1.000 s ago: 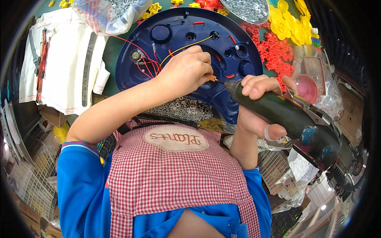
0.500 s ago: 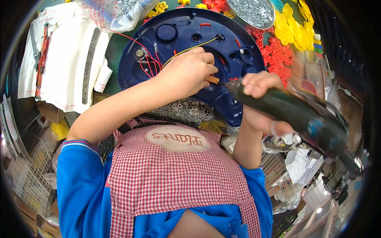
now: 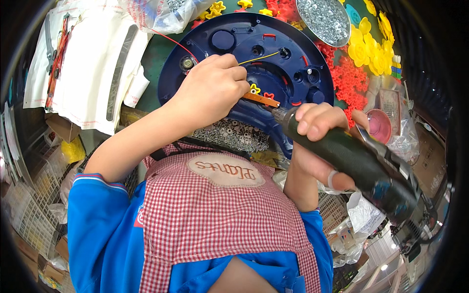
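My left hand [image 3: 212,88] is closed on one end of a narrow orange-brown strip [image 3: 262,99], its fingertips partly hidden. In my right hand [image 3: 317,141] is a black electric screwdriver [image 3: 342,151], gripped around its body and slanting up to the left. The tip of its bit is at the strip's free end; whether it sits in a screw I cannot make out. Both are over a dark blue plastic shell [image 3: 222,43] lying open, with bosses, red wire pieces and a yellow wire [image 3: 259,58]. A small yellow star [image 3: 254,89] and a red star [image 3: 268,95] show beside the strip.
A metal dish of screws [image 3: 323,22] stands at the far right, near red star-shaped pieces [image 3: 349,80] and yellow flower pieces [image 3: 371,53]. Small hardware [image 3: 232,134] lies at the near edge. White bags [image 3: 90,58] with wires on top lie left; a pink bowl [image 3: 379,126] is right.
More of the orange-brown strip shows, and the two small stars beside it have come into sight. The screwdriver stays at the strip's end. The whole view has shifted slightly.
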A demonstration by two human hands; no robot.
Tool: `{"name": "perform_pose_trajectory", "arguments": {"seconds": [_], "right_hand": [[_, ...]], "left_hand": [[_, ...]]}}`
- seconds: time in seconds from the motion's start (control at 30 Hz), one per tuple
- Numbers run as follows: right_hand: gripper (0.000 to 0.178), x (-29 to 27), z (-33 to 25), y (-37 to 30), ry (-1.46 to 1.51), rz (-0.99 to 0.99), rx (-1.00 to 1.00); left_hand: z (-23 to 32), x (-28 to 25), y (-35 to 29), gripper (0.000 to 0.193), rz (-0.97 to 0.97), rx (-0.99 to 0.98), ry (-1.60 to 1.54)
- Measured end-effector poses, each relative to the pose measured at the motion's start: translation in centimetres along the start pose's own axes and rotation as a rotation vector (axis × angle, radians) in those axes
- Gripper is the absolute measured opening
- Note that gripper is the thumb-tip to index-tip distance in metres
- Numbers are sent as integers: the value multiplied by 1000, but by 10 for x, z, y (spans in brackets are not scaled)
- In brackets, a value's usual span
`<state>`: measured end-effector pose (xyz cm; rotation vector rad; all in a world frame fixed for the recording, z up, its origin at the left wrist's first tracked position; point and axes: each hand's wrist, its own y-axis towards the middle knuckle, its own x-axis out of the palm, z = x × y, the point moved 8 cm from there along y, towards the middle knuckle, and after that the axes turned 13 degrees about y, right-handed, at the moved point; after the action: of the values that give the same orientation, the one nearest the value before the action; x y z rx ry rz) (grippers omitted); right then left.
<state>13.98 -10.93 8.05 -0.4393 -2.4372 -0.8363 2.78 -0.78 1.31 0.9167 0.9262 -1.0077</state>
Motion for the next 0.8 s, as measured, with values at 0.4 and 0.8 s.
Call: {"name": "perform_pose_trajectory", "arguments": {"seconds": [0.4,0.8], "right_hand": [[105,-9,21,-15,-200,-13,-37],[99,4,-11,3,45,23,-31]], "left_hand": [[5,-8,10,10,153,37,174],[20,-7,5,21,81,37,-136]]}}
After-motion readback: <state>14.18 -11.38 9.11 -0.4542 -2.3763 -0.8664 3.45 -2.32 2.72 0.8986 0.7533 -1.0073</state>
